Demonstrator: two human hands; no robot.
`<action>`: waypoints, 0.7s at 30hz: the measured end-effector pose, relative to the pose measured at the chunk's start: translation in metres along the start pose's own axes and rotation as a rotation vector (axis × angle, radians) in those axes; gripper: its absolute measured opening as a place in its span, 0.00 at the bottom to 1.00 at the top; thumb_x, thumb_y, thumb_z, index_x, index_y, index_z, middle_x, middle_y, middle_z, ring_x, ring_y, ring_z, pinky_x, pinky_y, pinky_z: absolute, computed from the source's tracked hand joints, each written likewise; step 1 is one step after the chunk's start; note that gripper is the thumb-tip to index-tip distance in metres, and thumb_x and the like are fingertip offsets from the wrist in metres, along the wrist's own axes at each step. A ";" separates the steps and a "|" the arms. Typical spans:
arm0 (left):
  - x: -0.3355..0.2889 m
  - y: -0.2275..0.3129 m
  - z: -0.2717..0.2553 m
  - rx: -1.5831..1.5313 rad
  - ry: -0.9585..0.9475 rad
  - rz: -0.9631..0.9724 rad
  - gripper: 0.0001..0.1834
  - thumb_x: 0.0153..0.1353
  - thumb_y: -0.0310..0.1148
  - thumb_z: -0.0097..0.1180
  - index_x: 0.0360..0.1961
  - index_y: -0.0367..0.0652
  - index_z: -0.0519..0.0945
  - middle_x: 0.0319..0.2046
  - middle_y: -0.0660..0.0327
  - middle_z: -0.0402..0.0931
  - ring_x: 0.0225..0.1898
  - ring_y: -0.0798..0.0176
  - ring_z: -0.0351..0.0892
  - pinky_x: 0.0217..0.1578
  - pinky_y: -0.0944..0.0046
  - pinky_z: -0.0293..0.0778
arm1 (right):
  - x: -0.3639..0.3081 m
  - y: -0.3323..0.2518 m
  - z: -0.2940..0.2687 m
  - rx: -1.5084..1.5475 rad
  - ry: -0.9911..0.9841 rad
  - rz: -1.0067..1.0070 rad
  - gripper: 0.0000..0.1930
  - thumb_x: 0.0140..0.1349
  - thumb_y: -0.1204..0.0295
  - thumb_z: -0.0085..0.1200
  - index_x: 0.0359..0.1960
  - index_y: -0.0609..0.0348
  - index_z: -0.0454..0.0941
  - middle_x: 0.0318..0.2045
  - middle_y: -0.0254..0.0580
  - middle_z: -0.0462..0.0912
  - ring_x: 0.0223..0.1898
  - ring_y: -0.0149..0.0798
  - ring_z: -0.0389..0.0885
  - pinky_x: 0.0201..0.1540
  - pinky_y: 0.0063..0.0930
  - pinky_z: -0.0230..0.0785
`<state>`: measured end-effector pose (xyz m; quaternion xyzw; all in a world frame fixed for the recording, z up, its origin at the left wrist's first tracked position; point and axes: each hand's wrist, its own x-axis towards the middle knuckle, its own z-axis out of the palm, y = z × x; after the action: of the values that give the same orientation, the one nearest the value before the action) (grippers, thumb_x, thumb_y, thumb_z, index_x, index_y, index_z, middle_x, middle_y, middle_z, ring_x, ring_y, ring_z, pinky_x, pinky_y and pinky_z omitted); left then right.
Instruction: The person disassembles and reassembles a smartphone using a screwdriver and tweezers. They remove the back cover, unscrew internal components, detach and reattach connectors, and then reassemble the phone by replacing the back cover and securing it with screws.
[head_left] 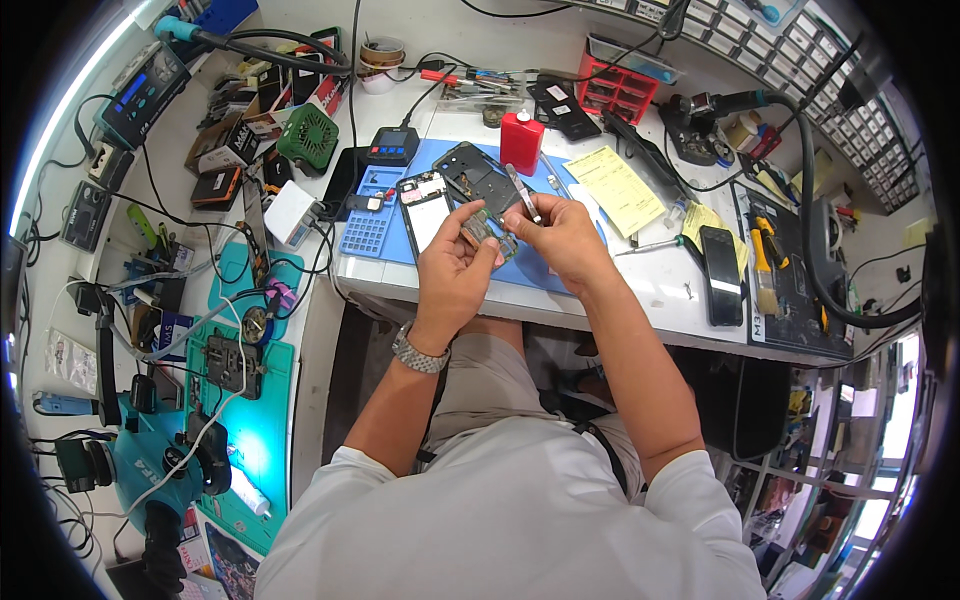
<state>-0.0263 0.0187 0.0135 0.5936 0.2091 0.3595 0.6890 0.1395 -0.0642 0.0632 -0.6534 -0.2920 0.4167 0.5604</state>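
Between the thumb and fingers of my left hand (pixel 450 270) is a small green phone circuit board (pixel 490 232), partly covered by the fingers. My right hand (pixel 566 245) pinches a pair of metal tweezers (pixel 519 185) close beside the board; whether the tips touch anything I cannot tell. Just beyond my left hand, an opened phone (pixel 428 212) with a white inner panel lies on the blue mat (pixel 395 250). A dark phone housing (pixel 478 178) rests against its right side, partly hidden behind my hands.
A red bottle (pixel 522 145) stands behind the housing. Yellow paper (pixel 615 190), a dark phone (pixel 721 275) and pliers (pixel 767 243) lie to the right. A green fan (pixel 307 138) and white charger box (pixel 290 215) sit left. A teal microscope (pixel 150 460) occupies the lower left.
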 end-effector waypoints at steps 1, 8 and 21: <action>0.000 0.000 -0.001 -0.003 0.000 0.000 0.29 0.76 0.19 0.61 0.76 0.32 0.70 0.50 0.57 0.84 0.44 0.71 0.87 0.47 0.69 0.85 | 0.000 0.001 0.000 0.013 -0.008 -0.009 0.08 0.71 0.73 0.71 0.45 0.65 0.90 0.38 0.37 0.91 0.41 0.27 0.83 0.44 0.25 0.73; 0.000 0.000 -0.005 -0.057 -0.002 -0.022 0.27 0.75 0.18 0.61 0.73 0.30 0.72 0.50 0.56 0.84 0.44 0.71 0.86 0.48 0.68 0.85 | -0.006 0.003 -0.008 -0.012 -0.078 -0.180 0.08 0.69 0.81 0.69 0.48 0.65 0.87 0.42 0.39 0.91 0.44 0.28 0.87 0.51 0.26 0.79; -0.003 0.008 0.003 0.112 0.010 0.091 0.23 0.74 0.20 0.64 0.68 0.30 0.76 0.46 0.57 0.86 0.43 0.71 0.88 0.45 0.69 0.85 | -0.009 0.021 0.001 -0.114 0.060 -0.312 0.10 0.62 0.83 0.74 0.42 0.63 0.86 0.39 0.39 0.92 0.44 0.30 0.89 0.48 0.28 0.79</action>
<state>-0.0275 0.0146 0.0212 0.6383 0.2050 0.3812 0.6366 0.1326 -0.0759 0.0444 -0.6431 -0.3961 0.2879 0.5888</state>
